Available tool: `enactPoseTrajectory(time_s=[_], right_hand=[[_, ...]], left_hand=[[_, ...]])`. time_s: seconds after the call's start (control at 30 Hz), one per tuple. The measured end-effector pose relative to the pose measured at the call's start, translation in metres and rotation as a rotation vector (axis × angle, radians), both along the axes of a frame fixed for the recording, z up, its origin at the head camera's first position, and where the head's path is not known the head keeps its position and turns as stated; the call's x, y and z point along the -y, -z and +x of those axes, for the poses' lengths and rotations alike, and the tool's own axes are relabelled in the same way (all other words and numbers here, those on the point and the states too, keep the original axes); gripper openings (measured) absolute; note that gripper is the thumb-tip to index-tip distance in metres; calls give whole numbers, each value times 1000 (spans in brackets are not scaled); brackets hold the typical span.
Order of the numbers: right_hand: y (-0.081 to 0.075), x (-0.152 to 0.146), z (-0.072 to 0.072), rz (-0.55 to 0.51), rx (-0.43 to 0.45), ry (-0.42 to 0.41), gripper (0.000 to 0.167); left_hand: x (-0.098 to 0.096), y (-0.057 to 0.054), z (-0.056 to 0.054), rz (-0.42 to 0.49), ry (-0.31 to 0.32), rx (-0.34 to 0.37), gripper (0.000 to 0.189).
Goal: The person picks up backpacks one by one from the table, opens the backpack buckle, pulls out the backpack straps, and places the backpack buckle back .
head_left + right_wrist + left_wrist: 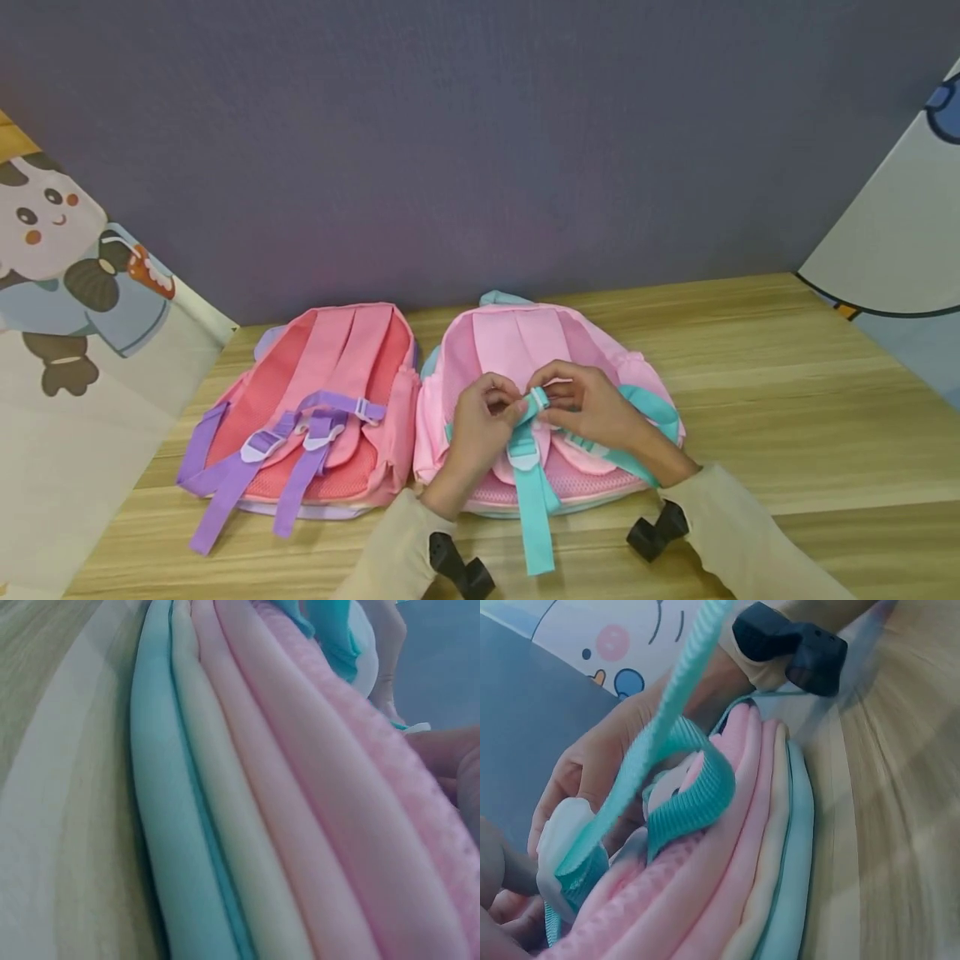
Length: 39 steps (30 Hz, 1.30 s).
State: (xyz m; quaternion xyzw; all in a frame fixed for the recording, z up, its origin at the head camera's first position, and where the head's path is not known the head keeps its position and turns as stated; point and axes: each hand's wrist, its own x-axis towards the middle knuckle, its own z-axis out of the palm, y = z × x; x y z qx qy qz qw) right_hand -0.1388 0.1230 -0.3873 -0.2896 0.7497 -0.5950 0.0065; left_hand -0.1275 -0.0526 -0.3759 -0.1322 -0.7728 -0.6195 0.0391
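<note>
A light pink backpack (517,329) with teal trim lies with its shoulder straps facing up. Over its middle, my left hand (480,421) pinches a short teal strap (531,407) between thumb and fingers. My right hand (588,404) pinches the same strap from the other side, close to a small white buckle (539,397). Below them, a second teal strap (534,517) passes through a white buckle (523,457) and hangs over the bag's lower edge. In the right wrist view the bag's layered side (285,787) hides most of the hands' work.
To the left lies a coral-pink backpack (322,350) with purple straps (221,500), nearly touching the light pink one. Both bags rest on a wood-grain table (787,417). A dark grey panel (480,150) stands behind, with cartoon-printed walls at both sides.
</note>
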Motion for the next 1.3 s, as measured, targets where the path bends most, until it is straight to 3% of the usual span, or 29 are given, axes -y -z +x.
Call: enactPoseTrajectory(time_s=[0.17, 0.27, 0.47, 0.77, 0.9, 1.3], right_hand=[[1, 0, -1, -4, 12, 29, 27], [0, 1, -1, 3, 12, 64, 27], [-4, 2, 1, 39, 18, 115, 28], [-10, -11, -2, 72, 9, -56, 15], [-7, -10, -4, 60, -7, -65, 11], [-2, -8, -5, 27, -9, -108, 19]], left_hand=[[8, -4, 1, -181, 87, -90, 18], [13, -5, 2, -245, 124, -133, 25], [15, -4, 2, -265, 130, -219, 26], [15, -2, 3, -295, 120, -287, 24], [15, -2, 4, -328, 124, -310, 25], [15, -2, 3, -374, 176, -347, 25]])
